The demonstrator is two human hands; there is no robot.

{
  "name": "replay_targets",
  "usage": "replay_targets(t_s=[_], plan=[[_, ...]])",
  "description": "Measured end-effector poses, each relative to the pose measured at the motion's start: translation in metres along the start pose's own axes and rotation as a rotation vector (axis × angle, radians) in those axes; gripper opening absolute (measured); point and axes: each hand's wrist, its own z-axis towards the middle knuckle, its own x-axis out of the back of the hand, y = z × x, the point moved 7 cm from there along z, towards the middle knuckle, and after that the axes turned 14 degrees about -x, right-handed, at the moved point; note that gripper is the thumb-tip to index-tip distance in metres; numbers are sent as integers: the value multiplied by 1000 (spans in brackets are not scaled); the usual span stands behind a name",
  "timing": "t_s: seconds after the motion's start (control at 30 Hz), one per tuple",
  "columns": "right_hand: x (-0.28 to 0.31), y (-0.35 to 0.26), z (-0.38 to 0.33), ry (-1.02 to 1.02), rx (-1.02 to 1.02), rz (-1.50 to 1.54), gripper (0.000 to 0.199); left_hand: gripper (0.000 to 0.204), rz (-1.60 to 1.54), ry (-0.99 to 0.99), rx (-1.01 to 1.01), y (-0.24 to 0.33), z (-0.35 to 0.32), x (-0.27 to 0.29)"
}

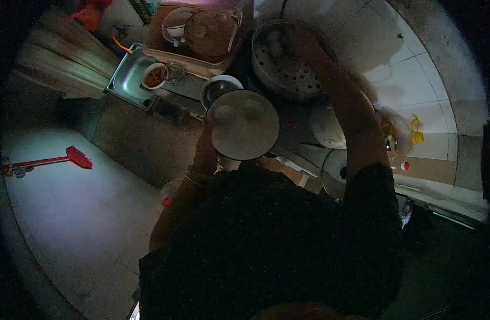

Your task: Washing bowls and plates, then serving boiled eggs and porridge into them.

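My left hand (204, 152) grips the left edge of a round, pale plate (245, 143) in front of my chest. On its far half lie two pale, round buns (223, 113). My right arm stretches forward to a large round steamer (261, 69) with holes in its bottom. Inside the steamer, my right hand (303, 45) is close to pale, round pieces like buns (275, 47). It is too dark there to make out its fingers or whether they hold anything.
Beyond the plate stands a bowl with a white rim (231, 80). At the left are a metal sink (129, 80), a white bowl of brown food (154, 77) and a bin (202, 66) holding crockery. A red broom (77, 157) lies on the floor. Bottles (405, 166) stand at the right.
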Motion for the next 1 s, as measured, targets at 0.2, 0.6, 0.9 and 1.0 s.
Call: replay_targets(t_s=[0.2,0.6,0.9,1.0], plan=[[1,6,-14,44,36,60,45,68,-105,11,82,4,7,-12],[123,-109,-146,193,190,280,56,69,-115,-129,45,-5,10,-27],[171,-209,-262,38,497,197,49,68,-354,-33,120,-23,3,-32],[215,-157,-265,-43,311,432,38,70,521,-248,-238,-8,4,-35]])
